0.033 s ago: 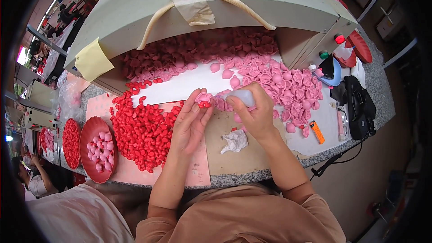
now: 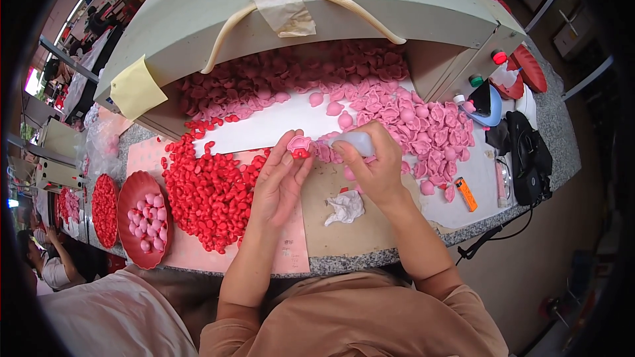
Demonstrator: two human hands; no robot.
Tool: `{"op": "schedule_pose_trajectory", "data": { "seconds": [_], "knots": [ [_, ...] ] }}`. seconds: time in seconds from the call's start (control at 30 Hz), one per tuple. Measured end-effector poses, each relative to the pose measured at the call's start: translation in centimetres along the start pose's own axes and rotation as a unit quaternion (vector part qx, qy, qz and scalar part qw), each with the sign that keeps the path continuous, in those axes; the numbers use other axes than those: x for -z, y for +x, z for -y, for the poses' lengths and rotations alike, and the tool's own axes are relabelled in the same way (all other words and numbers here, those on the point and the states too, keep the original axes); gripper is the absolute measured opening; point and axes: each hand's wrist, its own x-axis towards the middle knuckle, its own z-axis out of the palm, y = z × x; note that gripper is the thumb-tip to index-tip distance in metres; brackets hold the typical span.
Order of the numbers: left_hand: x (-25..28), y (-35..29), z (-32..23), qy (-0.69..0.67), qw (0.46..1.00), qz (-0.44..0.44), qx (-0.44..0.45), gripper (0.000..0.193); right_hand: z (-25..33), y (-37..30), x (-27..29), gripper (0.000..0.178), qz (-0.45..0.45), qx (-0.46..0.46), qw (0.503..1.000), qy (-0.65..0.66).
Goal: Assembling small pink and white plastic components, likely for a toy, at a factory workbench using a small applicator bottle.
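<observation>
My left hand (image 2: 276, 188) pinches a small pink-and-red moulded piece (image 2: 299, 146) between thumb and fingertips, pink above and red below. Facing it, my right hand (image 2: 381, 173) is closed round a translucent whitish squeeze bottle (image 2: 356, 141). The bottle's narrow end points left toward the piece; whether they touch I cannot tell. Loose red pieces (image 2: 210, 192) lie heaped left of my left hand. Beyond and right of my right hand spreads a heap of pink ruffled pieces (image 2: 423, 125). A crumpled white tissue (image 2: 345, 207) lies on the board below my hands.
A grey-green hooded box (image 2: 370, 16) with a cream handle arches over the far pink pieces. At left stands a red dish (image 2: 126, 225) with pink balls in it. An orange lighter (image 2: 466, 194), a black bag (image 2: 529, 158) and a blue container (image 2: 493, 118) lie right.
</observation>
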Motion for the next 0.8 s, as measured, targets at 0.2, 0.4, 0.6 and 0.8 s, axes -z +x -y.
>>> {"op": "schedule_pose_trajectory", "data": {
  "seconds": [0.2,0.4,0.6,0.8],
  "knots": [
    [-0.12,-0.06,-0.07,0.006,1.000,0.005,0.000,0.045,0.06,0.05,-0.11,0.019,0.003,0.007,1.000,-0.005],
    [0.02,0.01,-0.02,0.013,1.000,0.003,-0.001,0.046,0.69,0.15,-0.17,0.019,0.011,0.010,1.000,0.016],
    [0.10,-0.02,0.07,0.013,1.000,0.004,-0.006,0.046,0.79,0.04,-0.21,0.020,0.016,0.017,1.000,0.017],
    [0.11,-0.04,-0.05,0.009,1.000,0.011,-0.007,0.047,0.82,0.00,-0.30,0.019,0.021,0.027,0.999,0.003]
  ]
}}
